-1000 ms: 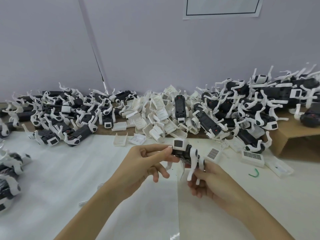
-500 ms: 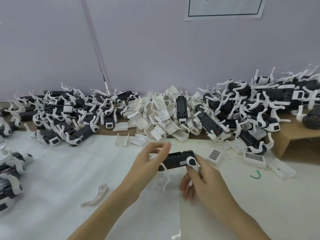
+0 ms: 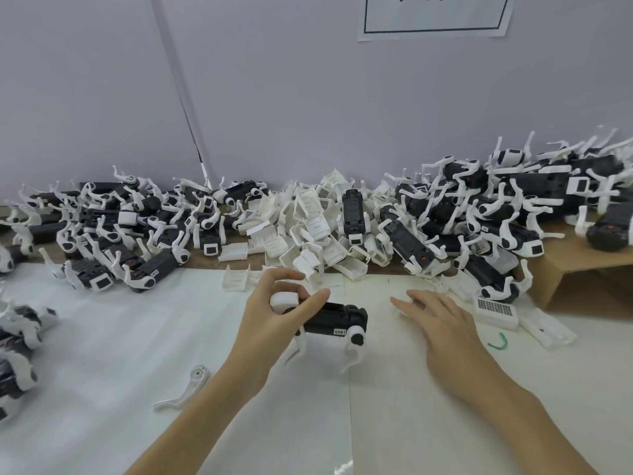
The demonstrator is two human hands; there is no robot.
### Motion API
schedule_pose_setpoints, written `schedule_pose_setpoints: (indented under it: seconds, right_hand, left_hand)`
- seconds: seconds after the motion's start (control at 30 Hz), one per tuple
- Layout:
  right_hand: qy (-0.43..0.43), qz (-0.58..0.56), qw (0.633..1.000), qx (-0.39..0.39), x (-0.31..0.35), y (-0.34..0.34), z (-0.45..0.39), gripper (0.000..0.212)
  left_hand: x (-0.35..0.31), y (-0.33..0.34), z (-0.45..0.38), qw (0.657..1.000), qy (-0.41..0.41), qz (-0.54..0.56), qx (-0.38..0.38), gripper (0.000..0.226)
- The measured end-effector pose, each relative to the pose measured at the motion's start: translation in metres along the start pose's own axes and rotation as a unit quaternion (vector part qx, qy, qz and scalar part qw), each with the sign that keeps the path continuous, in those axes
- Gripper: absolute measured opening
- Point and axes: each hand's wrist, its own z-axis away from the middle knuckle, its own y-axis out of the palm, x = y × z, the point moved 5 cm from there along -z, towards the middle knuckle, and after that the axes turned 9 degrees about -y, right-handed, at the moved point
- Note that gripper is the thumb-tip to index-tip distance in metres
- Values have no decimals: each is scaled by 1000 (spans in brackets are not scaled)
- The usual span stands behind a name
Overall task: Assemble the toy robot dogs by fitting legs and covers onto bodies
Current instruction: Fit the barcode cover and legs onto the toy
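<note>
Change first: half a second ago we had both hands on the toy dog, and now only our left hand [image 3: 274,323] holds it, while the right has let go and moved off to the right. Going from the left, finished dogs [image 3: 17,334] lie at the table's left edge, and a loose white leg [image 3: 186,389] rests flat on the white table [image 3: 102,337] just left of our left forearm. Our left arm rises from the bottom edge, wrist bent, with thumb and curled fingers pinching the white head end of the toy dog [image 3: 329,317]. The black body points right, level, with white legs reaching down to the table; whether its feet touch the surface we cannot tell. Right of it, apart from the dog, our right hand [image 3: 442,323] hovers palm down with fingers straight and loosely spread, holding nothing. Behind, along the wall, sits a pile of white covers [image 3: 308,228], flanked by heaps of black bodies with legs. Near the right hand lie a vented white cover [image 3: 496,308] and a small green hook [image 3: 498,342].
</note>
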Motion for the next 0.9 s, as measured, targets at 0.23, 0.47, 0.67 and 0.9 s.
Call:
schedule_pose_setpoints:
  seconds: [0.23, 0.47, 0.67, 0.9]
  right_hand:
    - [68, -276, 945, -164, 4, -15, 0, 3]
    - [24, -242, 970, -29, 25, -8, 1, 31]
    - [-2, -191, 981, -15, 39, 3, 0, 45]
    - [52, -540, 836, -82, 38, -13, 1, 23]
  left_hand:
    - [4, 5, 0, 998, 6, -52, 22, 66]
    - [6, -9, -12, 993, -46, -68, 85, 81]
    - [6, -17, -15, 999, -35, -13, -3, 75]
    - [-6, -6, -4, 998, 60, -18, -29, 35]
